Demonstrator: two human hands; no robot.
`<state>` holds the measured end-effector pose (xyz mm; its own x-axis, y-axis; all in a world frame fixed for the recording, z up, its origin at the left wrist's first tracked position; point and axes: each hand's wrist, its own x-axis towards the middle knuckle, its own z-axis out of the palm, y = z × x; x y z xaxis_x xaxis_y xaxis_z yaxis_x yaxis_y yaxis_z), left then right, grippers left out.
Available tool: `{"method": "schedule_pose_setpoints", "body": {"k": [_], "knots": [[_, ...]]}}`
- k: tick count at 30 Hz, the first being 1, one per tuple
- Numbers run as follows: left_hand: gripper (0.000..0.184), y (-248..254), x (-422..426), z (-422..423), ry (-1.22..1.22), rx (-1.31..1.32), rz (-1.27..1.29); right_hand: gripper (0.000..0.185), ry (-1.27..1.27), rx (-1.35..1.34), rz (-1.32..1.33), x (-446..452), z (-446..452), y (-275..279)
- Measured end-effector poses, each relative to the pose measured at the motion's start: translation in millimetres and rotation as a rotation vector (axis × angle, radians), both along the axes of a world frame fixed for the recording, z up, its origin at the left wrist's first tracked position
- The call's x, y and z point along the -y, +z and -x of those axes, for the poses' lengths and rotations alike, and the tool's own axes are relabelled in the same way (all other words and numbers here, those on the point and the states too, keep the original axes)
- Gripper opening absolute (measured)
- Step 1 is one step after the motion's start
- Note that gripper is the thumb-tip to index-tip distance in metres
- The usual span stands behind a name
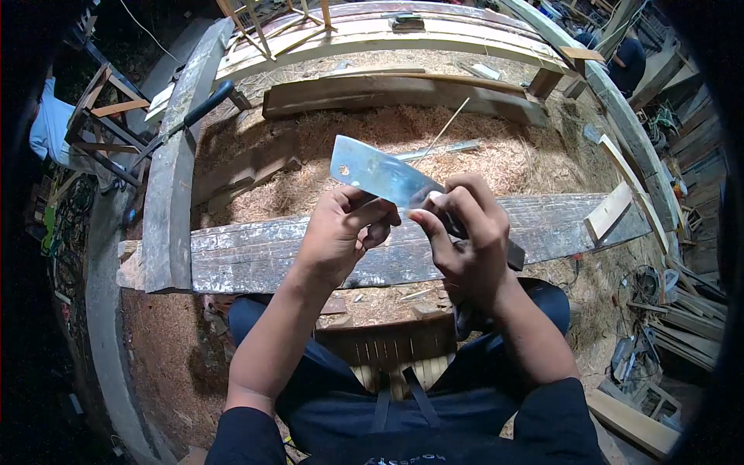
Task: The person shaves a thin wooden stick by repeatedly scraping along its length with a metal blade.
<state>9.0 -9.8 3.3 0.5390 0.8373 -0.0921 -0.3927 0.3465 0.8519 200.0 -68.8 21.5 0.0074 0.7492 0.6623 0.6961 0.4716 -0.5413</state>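
Silvery metal blade, broad and flat with a round hole (380, 174), held up mid-frame

It slants down to the right above a long, weathered grey wooden plank (256, 252). The bare right hand (474, 229) grasps its lower right end, thumb and fingers pinched together. The bare left hand (335, 229) curls beneath the lower edge, toward the holed end; whether it grips or only steadies cannot be told. Pale curled wood shavings (500, 167) lie in the upper middle of the frame. The step in hand looks like close handling or checking of the blade. Changing hold calls for a firm right-hand pinch and left fingers kept off the edge, which may be sharp.
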Motion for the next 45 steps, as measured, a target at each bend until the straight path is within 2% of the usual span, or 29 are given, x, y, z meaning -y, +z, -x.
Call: {"method": "schedule_pose_setpoints", "body": {"k": [3,6,7,8,10,11,12,14,15,16,19,20,22,23,24,26,37,40,42,45], "knots": [[0.005,-1.0,-0.6,-1.7,0.033,0.056,0.005,0.027,0.053,0.031,-0.028,5.5,6.5,0.5],[0.022,-4.3,-3.8,5.3,-0.045,-0.005,-0.056,0.026,0.033,-0.004,-0.046,1.5,4.3,0.3],[0.026,-2.5,-6.4,6.2,-0.076,-0.087,0.016,0.026,0.011,0.014,-0.032,-0.6,1.5,-1.2],[0.026,-1.9,-2.7,4.1,-0.073,-0.084,0.016,0.026,-0.008,0.037,-0.022,-2.3,-1.2,-1.5],[0.009,-1.6,7.5,-3.5,0.150,0.123,0.058,0.025,0.054,0.022,-0.047,3.0,8.4,-0.2],[0.006,-2.3,7.5,2.0,0.119,0.120,0.065,0.025,0.072,0.074,-0.049,6.3,9.3,0.9],[0.006,-1.4,4.5,1.7,0.116,0.115,0.064,0.025,0.070,0.069,-0.050,4.6,8.5,1.4],[0.006,1.2,-1.7,-0.2,0.003,-0.067,-0.010,0.026,-0.016,-0.014,-0.013,-0.5,3.1,1.1],[0.007,6.8,-0.2,-3.2,0.024,-0.096,0.045,0.027,-0.023,-0.005,0.022,-3.1,-0.9,-1.4],[0.007,4.9,1.2,-2.1,0.025,-0.091,0.044,0.027,-0.022,0.000,0.021,-0.4,0.6,-1.2],[0.010,-3.0,4.5,1.3,0.005,0.183,-0.082,0.026,0.056,0.031,-0.069,5.4,7.5,0.9],[0.010,-2.0,4.2,-0.1,0.002,0.177,-0.079,0.026,0.027,-0.013,-0.031,1.9,3.5,-2.9],[0.012,9.0,3.4,-4.9,-0.010,-0.064,0.049,0.026,-0.074,-0.005,-0.016,-3.8,-5.6,4.6],[0.011,12.4,5.5,-6.1,0.001,-0.102,0.066,0.026,-0.083,0.027,-0.043,-4.1,-5.8,4.4],[0.011,9.3,5.1,-5.6,0.001,-0.095,0.062,0.025,-0.017,-0.040,-0.053,-1.0,0.4,1.8],[0.008,-2.8,2.4,0.0,-0.001,0.028,0.008,0.024,0.049,0.024,-0.029,6.1,5.7,1.3],[0.014,1.0,-2.0,4.7,-0.043,0.092,-0.021,0.025,0.042,-0.007,-0.034,3.4,4.8,-2.9],[0.012,3.0,-1.2,5.0,-0.010,0.034,0.070,0.025,0.048,-0.010,-0.026,4.5,6.3,-1.4],[0.012,3.8,2.2,4.8,0.034,0.145,0.111,0.026,0.073,0.016,-0.036,5.8,6.8,-1.8],[0.010,-2.0,-0.2,4.9,0.046,0.038,0.088,0.026,0.068,-0.006,-0.034,3.8,5.4,-2.7]]}}
